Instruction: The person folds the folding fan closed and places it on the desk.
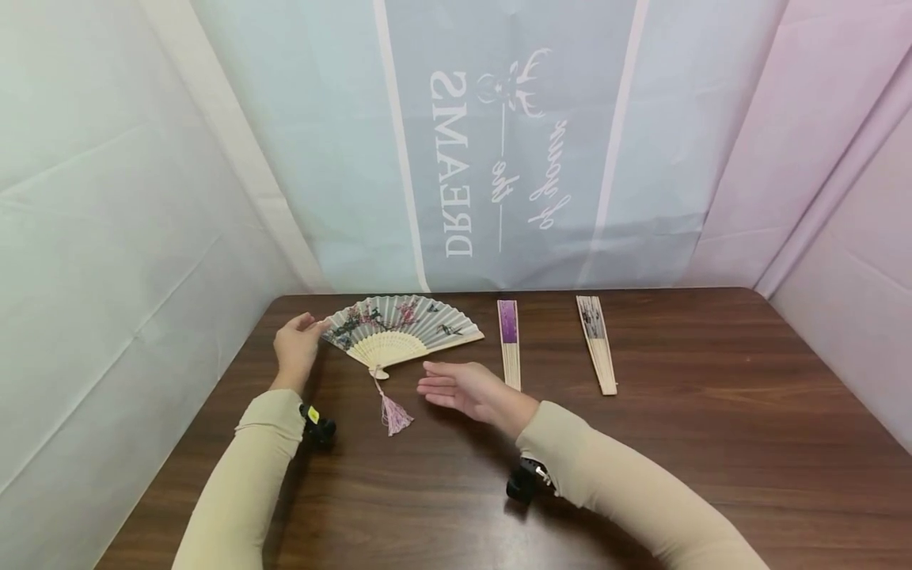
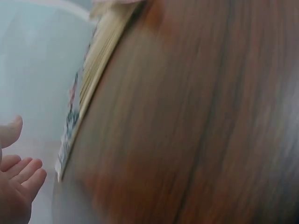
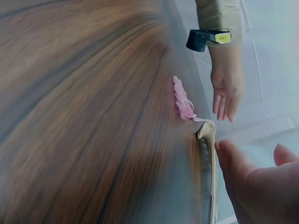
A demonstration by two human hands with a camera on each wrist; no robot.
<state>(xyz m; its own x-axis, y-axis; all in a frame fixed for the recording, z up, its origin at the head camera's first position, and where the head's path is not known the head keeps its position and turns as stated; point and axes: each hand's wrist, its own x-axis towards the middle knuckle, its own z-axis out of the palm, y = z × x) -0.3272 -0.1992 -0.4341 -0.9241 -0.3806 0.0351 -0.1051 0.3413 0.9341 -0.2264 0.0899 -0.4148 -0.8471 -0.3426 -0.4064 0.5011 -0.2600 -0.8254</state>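
Observation:
An opened folding fan lies spread on the table, its pale leaf printed with pink blossoms and dark branches above light wooden ribs. From its pivot a pink tassel trails toward the front. Beside the fan's left edge is my left hand, fingers extended, holding nothing; the left wrist view shows the same hand with its fingers apart from the fan. My right hand hovers to the lower right of the fan, palm turned left and fingers straight. In the right wrist view it appears near the fan's pivot end.
A folded fan with a purple leaf lies right of the open one, its lower end partly behind my right wrist. Farther right rests another folded fan with a grey patterned leaf. A printed cloth hangs behind the brown table.

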